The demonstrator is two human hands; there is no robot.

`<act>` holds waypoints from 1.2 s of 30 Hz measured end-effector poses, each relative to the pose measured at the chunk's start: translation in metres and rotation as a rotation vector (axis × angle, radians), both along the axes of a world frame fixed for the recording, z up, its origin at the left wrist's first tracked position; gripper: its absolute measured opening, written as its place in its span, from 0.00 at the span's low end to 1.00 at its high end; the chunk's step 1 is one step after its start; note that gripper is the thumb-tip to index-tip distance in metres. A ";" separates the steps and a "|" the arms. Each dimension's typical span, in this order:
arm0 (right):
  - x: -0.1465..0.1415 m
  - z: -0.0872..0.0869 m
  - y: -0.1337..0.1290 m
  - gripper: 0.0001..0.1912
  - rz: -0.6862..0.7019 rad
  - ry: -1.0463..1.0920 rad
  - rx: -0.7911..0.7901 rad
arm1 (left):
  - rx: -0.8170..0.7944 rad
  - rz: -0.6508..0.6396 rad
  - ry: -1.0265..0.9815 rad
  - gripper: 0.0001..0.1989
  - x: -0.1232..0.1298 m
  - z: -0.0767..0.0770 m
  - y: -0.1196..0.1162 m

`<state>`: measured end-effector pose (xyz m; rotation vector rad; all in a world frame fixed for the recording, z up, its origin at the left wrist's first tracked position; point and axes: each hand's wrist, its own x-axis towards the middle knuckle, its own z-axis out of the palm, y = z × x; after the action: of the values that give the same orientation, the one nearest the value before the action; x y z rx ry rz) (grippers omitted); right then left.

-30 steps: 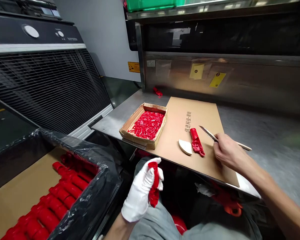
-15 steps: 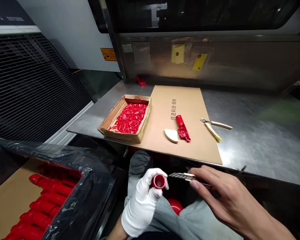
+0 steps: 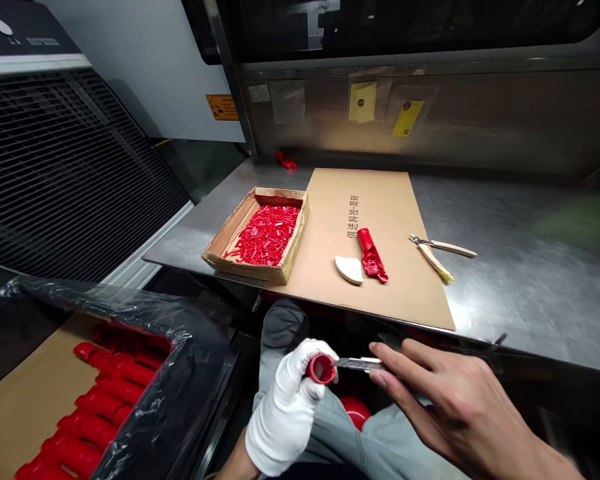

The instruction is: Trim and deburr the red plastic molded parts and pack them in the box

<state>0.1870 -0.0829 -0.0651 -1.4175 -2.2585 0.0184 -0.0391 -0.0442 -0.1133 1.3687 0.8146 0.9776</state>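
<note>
In the lower middle of the frame, the left hand [image 3: 283, 410], in a white glove, is closed around a red tube [image 3: 322, 369], its forearm rising from the bottom edge and the tube's round open end turned up toward the camera. The right hand [image 3: 445, 393], bare, reaches in from the lower right corner with its back upward, pinching a slim knife [image 3: 363, 364] between thumb and fingers; the blade points left, nearly level, its tip at the right side of the tube's rim. Above them, on the worktop [image 3: 520, 267], a cardboard sheet [image 3: 325, 287] bears a red part [image 3: 373, 255] and, just left of it, a white wedge [image 3: 349, 271]. Pliers [image 3: 433, 255] lie open at the sheet's right edge. A shallow box [image 3: 296, 243] of small red pieces [image 3: 269, 235] sits left of centre, and more red parts [image 3: 100, 407] fill a plastic-lined bin [image 3: 190, 340] at lower left
</note>
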 end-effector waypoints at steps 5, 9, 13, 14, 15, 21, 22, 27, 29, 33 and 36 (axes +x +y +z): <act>-0.001 0.001 -0.003 0.14 0.023 0.044 -0.041 | 0.021 0.051 0.020 0.16 -0.002 -0.006 0.000; -0.002 -0.003 -0.004 0.14 0.006 0.031 -0.031 | 0.037 0.098 0.072 0.15 -0.003 -0.010 0.000; -0.003 -0.006 -0.005 0.14 -0.027 -0.010 0.011 | 0.023 0.114 0.072 0.10 -0.002 -0.010 0.001; -0.003 -0.006 -0.005 0.14 -0.029 -0.012 0.012 | 0.025 0.118 0.074 0.09 -0.001 -0.009 0.001; -0.004 -0.007 -0.005 0.14 -0.030 -0.013 0.011 | 0.026 0.123 0.076 0.09 -0.001 -0.009 0.002; -0.007 -0.010 -0.004 0.15 -0.053 -0.007 0.010 | 0.034 0.183 0.080 0.07 0.004 -0.007 0.003; -0.007 -0.010 -0.003 0.15 -0.059 -0.007 0.014 | 0.039 0.196 0.075 0.07 0.006 -0.007 0.003; -0.010 -0.013 -0.003 0.14 -0.074 -0.011 0.035 | 0.026 0.266 0.050 0.09 0.011 -0.006 0.004; -0.010 -0.014 -0.004 0.14 -0.076 -0.013 0.041 | 0.012 0.290 0.047 0.10 0.012 -0.008 0.004; -0.012 -0.017 -0.005 0.14 -0.074 0.011 0.021 | -0.014 0.329 0.050 0.12 0.012 -0.011 0.003; -0.013 -0.020 -0.005 0.14 -0.079 0.032 0.020 | -0.027 0.359 0.065 0.14 0.011 -0.013 0.002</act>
<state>0.1740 -0.0884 -0.0848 -1.4846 -2.1689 -0.0071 -0.0279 -0.0423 -0.1258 1.2596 1.1455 1.1965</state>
